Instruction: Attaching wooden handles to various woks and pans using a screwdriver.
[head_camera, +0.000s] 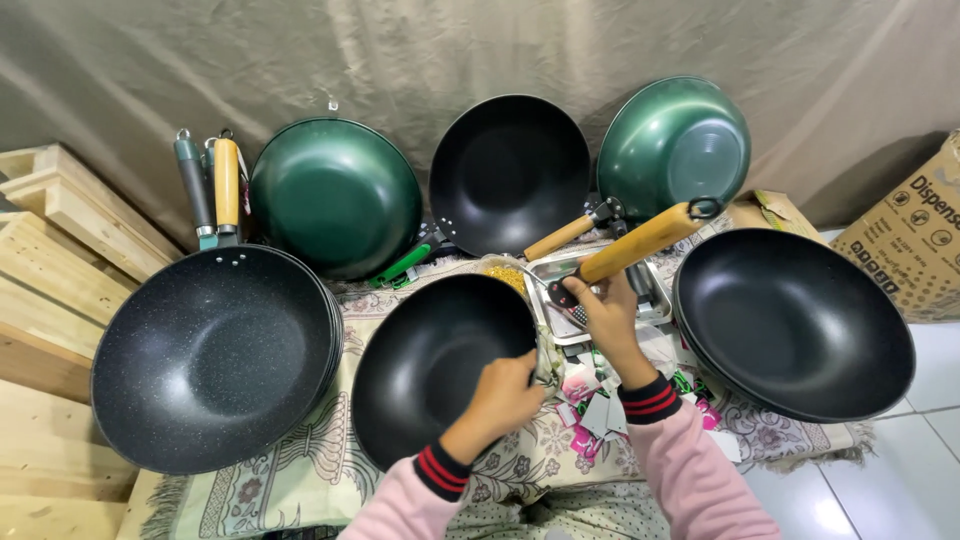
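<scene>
Pink-sleeved, my left hand grips the right rim of the round black non-stick wok, which sits on the patterned cloth just in front of me. Right beside it, my right hand has its fingers wrapped around the base of the wok's light wooden handle, which slants up over the shiny metal tray.

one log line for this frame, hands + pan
left hand: grips black pan rim | right hand: holds wooden handle at pan | surface: patterned cloth
</scene>
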